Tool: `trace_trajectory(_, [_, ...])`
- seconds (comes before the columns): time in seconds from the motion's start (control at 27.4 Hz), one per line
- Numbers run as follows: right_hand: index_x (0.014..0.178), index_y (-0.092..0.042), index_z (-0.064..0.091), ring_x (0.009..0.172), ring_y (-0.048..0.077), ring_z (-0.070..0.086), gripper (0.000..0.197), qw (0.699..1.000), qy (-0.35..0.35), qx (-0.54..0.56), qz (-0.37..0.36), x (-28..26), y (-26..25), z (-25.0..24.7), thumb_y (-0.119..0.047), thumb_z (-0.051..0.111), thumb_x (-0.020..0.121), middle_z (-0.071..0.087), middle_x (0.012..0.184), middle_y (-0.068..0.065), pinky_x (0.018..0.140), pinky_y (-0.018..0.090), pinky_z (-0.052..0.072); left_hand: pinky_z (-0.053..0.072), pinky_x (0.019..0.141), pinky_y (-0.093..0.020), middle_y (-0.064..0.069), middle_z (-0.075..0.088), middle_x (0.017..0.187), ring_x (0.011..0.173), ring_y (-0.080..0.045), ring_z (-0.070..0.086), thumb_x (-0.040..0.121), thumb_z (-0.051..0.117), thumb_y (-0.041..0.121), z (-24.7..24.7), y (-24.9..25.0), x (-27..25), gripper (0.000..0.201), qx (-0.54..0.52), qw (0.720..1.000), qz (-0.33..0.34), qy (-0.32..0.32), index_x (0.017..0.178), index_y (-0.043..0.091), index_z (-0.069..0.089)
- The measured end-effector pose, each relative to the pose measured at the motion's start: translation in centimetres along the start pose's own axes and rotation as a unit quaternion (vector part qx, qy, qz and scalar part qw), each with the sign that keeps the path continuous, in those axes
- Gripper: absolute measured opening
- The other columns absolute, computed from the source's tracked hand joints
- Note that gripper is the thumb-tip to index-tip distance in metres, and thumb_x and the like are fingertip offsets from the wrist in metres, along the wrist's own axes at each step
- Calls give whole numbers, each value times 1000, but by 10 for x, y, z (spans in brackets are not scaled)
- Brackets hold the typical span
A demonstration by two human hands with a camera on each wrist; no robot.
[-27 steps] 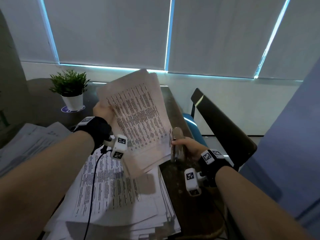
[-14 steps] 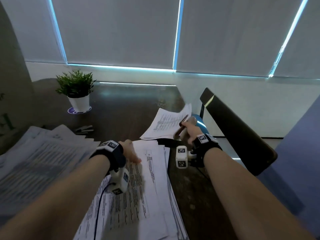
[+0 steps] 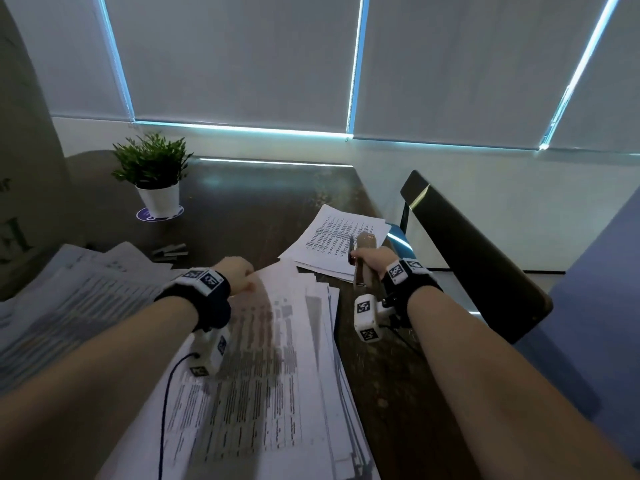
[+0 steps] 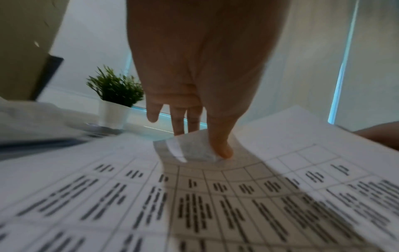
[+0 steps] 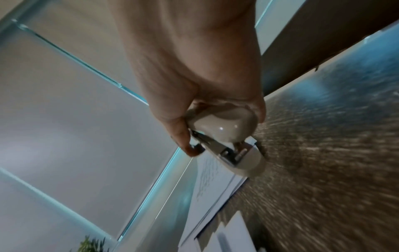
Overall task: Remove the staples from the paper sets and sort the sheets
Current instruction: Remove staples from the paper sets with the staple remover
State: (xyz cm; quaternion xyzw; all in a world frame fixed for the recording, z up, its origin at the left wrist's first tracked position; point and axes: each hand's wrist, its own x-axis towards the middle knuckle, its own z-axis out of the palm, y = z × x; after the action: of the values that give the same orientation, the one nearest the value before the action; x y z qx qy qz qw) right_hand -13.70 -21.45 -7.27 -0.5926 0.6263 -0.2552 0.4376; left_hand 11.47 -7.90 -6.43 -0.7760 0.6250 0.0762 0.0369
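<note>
While the right hand (image 3: 372, 263) grips the stapler (image 5: 224, 136), the left hand (image 4: 194, 81) pinches the top sheet's corner (image 4: 192, 150).

Matt paper sheets (image 3: 277, 358) on glossy (wood-grained) table (image 3: 263, 202)

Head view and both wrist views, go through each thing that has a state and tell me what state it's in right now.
Left hand: pinching the far corner of the top sheet, which curls up off the middle stack.
Right hand: gripping a beige stapler, held above the table.
Small pile: flat at the table's right edge.
Left pile: spread loosely, blurred.
Potted plant: upright.
Window blinds: down.
</note>
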Motion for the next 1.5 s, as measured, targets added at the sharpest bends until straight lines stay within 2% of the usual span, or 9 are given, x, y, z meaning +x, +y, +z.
trace_trajectory(0.15, [96, -5, 65, 92, 27, 66, 29, 995, 70, 54, -55, -15, -3, 0, -31, 71, 84, 69, 98, 13, 83, 35, 55, 42, 93, -37, -17, 57, 125, 116, -33, 53, 94, 54, 27, -3, 47, -4, 34, -55, 997, 50, 33, 121, 6, 59])
trace_trajectory(0.29, [79, -4, 63, 61, 25, 60, 22, 971, -5, 219, -99, -41, -15, -3, -22, 67, 92, 64, 77, 16, 66, 38, 53, 44, 88, -34, -15, 62, 121, 111, -32, 58, 95, 50, 29, 1, 75, -5, 36, -69, 996, 38, 33, 115, 1, 61])
trace_trajectory(0.55, [83, -4, 61, 55, 22, 61, 27, 956, -55, 234, -168, -84, -44, -4, -27, 63, 95, 64, 72, 14, 56, 29, 53, 39, 103, -41, -13, 57, 130, 122, -34, 51, 94, 47, 34, 19, 82, -13, 41, -58, 996, -57, 25, 120, 5, 59])
trace_trajectory(0.8, [85, -4, 55, 49, 22, 57, 23, 940, -148, 293, -93, -112, -57, 17, -24, 60, 97, 56, 69, 14, 45, 24, 49, 34, 104, -48, -17, 33, 139, 129, -39, 33, 86, 63, 43, 26, 79, -29, 62, -120, 983, -130, 46, 133, 11, 38])
trace_trajectory(0.99, [89, 0, 55, 50, 24, 54, 21, 952, -131, 269, -58, -119, -40, 25, -18, 63, 95, 55, 67, 15, 49, 28, 50, 48, 93, -38, -11, 62, 122, 101, -29, 60, 77, 75, 38, 26, 22, -35, 51, -143, 972, -179, -46, 118, 12, 60])
trace_trajectory(1.13, [81, -1, 52, 52, 23, 53, 18, 971, -132, 196, -34, -125, -27, 40, -10, 58, 95, 53, 62, 13, 49, 27, 47, 47, 91, -33, -12, 65, 111, 106, -29, 60, 77, 76, 45, 32, 11, -44, 56, -218, 957, -180, -61, 110, 2, 60])
trace_trajectory(1.24, [71, -7, 52, 50, 20, 52, 18, 985, -165, 1, -42, -136, -16, 50, -4, 50, 90, 53, 63, 11, 47, 21, 41, 47, 80, -31, -13, 65, 101, 100, -29, 62, 74, 80, 38, 43, 11, -46, 51, -272, 945, -176, -38, 103, 0, 63])
trace_trajectory(1.35, [77, -11, 59, 70, 22, 58, 14, 948, -183, -243, -89, -137, -6, 58, -22, 59, 85, 60, 78, 7, 54, 22, 44, 51, 75, -31, -13, 69, 96, 90, -28, 64, 76, 78, 31, 50, 11, -45, 34, -316, 933, -172, 10, 90, 2, 66])
trace_trajectory(1.5, [83, -7, 59, 83, 26, 59, 17, 930, -168, -307, -114, -135, -3, 62, -22, 59, 90, 57, 88, 10, 62, 25, 43, 54, 67, -37, -16, 61, 77, 67, -26, 58, 86, 61, 14, 49, 20, -44, 18, -465, 875, -116, 68, 77, -1, 62])
